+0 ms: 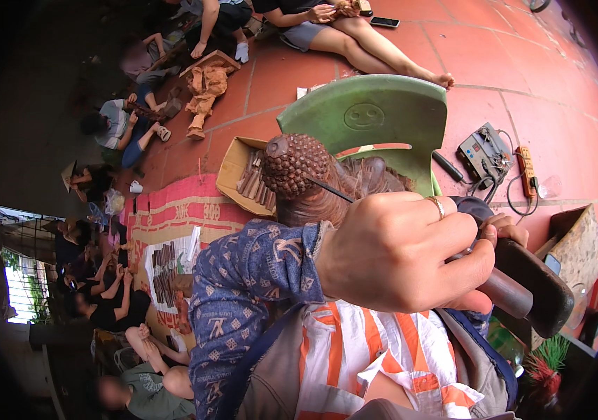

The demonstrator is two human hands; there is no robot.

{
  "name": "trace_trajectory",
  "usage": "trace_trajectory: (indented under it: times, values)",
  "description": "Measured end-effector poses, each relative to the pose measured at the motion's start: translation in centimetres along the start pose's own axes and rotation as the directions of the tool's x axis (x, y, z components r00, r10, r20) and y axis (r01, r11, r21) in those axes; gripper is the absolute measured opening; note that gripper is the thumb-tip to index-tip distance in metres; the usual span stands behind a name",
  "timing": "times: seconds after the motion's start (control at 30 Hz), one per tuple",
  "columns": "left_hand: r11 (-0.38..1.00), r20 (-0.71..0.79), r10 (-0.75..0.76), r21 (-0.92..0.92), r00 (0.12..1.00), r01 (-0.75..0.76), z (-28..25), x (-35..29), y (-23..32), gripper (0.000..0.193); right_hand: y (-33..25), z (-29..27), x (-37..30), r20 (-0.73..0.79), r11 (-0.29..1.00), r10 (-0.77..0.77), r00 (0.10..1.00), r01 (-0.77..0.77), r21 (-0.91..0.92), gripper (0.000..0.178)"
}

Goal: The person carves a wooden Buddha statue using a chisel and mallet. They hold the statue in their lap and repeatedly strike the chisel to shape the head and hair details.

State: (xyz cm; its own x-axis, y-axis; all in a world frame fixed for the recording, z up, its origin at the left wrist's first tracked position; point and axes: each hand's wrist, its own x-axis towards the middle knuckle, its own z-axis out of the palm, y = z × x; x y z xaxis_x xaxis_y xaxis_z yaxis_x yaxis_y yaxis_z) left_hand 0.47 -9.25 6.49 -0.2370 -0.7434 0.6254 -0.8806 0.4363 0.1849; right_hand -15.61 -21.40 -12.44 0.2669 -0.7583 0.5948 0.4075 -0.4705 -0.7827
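A carved dark-wood figure (295, 168) with a knobbly, curl-covered head leans against a green plastic chair (390, 94). My left hand (400, 252), ringed on one finger, is wrapped round what looks like a chisel (509, 294). Its thin dark shaft emerges beside the carved head, while its round wooden handle end sticks out below my fingers. Beyond it, my right hand (505, 227) is partly hidden, fingers curled over a dark, smooth club-like mallet (547, 297). The mallet lies close beside the chisel handle; I cannot tell if they touch.
A cardboard box (232, 171) of wooden-handled tools stands left of the figure, near more tools on white cloth (166, 273). A power unit (484, 154) and power strip (525, 171) with cables lie right. Several people sit around; a reddish wood carving (204, 94) is farther off.
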Motion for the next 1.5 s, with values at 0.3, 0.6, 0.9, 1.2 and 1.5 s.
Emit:
trace_trajectory:
  times: [0.3,0.6,0.9,1.2,1.5]
  values:
    - [0.951,-0.156,0.300,0.125,0.941,-0.283,2.1,-1.0,-0.4,0.035,-1.0,-0.2,0.8,0.037,0.995,-0.033,0.999,0.036,-0.089,0.020]
    - [0.966,-0.215,0.257,0.053,0.942,-0.252,1.9,-1.1,-0.3,0.035,-1.6,-0.3,0.5,0.039,0.993,-0.032,0.999,0.036,-0.113,0.021]
    - [0.946,-0.266,0.293,-0.057,0.918,-0.319,0.8,-1.6,-0.5,0.028,-3.0,-0.3,0.9,0.003,0.979,-0.132,0.991,0.131,-0.158,0.020]
    - [0.917,-0.320,0.284,-0.184,0.904,-0.353,0.0,-1.9,-0.5,0.025,-6.9,-0.8,3.5,0.066,0.693,-0.577,0.814,0.531,-0.487,0.027]
    - [0.910,-0.246,0.310,-0.201,0.918,-0.362,-0.4,-1.9,-0.8,0.022,-6.7,-0.8,2.8,0.083,0.704,-0.543,0.835,0.508,-0.496,0.025]
